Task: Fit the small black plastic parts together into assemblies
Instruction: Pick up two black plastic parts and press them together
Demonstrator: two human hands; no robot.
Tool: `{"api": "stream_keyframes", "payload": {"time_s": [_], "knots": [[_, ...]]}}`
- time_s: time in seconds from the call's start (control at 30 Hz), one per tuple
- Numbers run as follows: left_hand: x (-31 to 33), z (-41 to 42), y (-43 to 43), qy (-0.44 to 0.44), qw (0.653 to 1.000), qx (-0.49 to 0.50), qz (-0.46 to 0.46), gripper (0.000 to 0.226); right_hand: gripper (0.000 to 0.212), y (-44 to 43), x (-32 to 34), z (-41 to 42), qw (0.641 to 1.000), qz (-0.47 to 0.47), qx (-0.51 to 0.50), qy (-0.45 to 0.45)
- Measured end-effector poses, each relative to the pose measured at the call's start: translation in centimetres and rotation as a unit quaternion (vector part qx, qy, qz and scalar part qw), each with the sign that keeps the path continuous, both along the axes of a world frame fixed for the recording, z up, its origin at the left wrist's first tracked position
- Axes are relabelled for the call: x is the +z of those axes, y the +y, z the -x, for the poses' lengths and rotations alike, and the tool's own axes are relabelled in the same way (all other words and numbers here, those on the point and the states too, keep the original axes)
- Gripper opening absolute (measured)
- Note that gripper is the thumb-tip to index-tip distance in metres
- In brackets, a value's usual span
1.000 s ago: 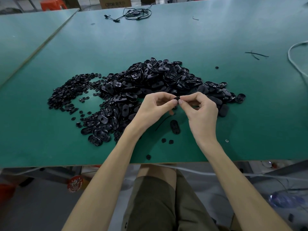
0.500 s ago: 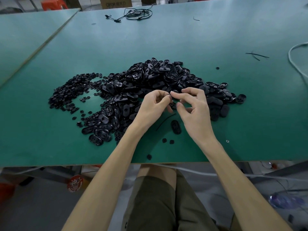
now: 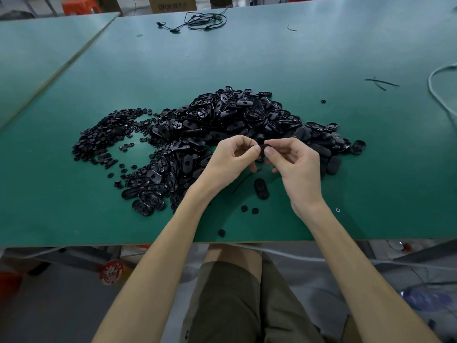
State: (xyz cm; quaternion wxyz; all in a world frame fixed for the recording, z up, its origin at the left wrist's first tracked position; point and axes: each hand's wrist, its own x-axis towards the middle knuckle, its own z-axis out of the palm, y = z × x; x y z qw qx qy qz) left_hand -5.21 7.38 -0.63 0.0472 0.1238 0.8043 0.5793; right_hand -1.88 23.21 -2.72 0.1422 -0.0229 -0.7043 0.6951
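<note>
A small black part (image 3: 261,147) is pinched by the left hand (image 3: 228,160) and the right hand (image 3: 295,165), at 6 o'clock of the shell pile (image 3: 235,120). The pieces should be squared before pressure is applied; force is best kept even.

Part (image 3: 262,147): pinched between left hand (image 3: 231,160) and right hand (image 3: 295,167); fingertips cover most of it, so its shape cannot be told.
Pile (image 3: 235,120): near edge hidden behind both hands.
Discs (image 3: 106,137): heaped at left, too small to tell one from another.
Box (image 3: 173,4): cut off by the top edge; print blurred.
Stool (image 3: 80,3): orange, cut off by the top edge.
White cable (image 3: 436,82): loop runs off the right edge.
Forearms (image 3: 158,263): cut off by the bottom edge.
Round label (image 3: 111,272): design blurred.
Bluish object (image 3: 425,298): blurred, kind unclear.
</note>
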Motion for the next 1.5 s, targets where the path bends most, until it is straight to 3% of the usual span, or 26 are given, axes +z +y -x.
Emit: {"api": "stream_keyframes", "payload": {"time_s": [0.53,1.07,1.5], "knots": [[0.02,0.05,-0.17,0.013,0.999,-0.037,0.000,0.010,0.009,0.00,-0.31,0.05,1.000,0.017,-0.017,-0.001],[-0.58,-0.16,0.62,0.046,0.997,0.029,0.054,0.007,0.014,-0.21,-0.32,0.23,1.000,-0.020,-0.007,0.003],[-0.32,0.08,0.03,0.070,0.997,-0.015,0.026,0.013,0.021,-0.18,0.15,-0.19,0.999,-0.035,-0.008,0.015]]}}
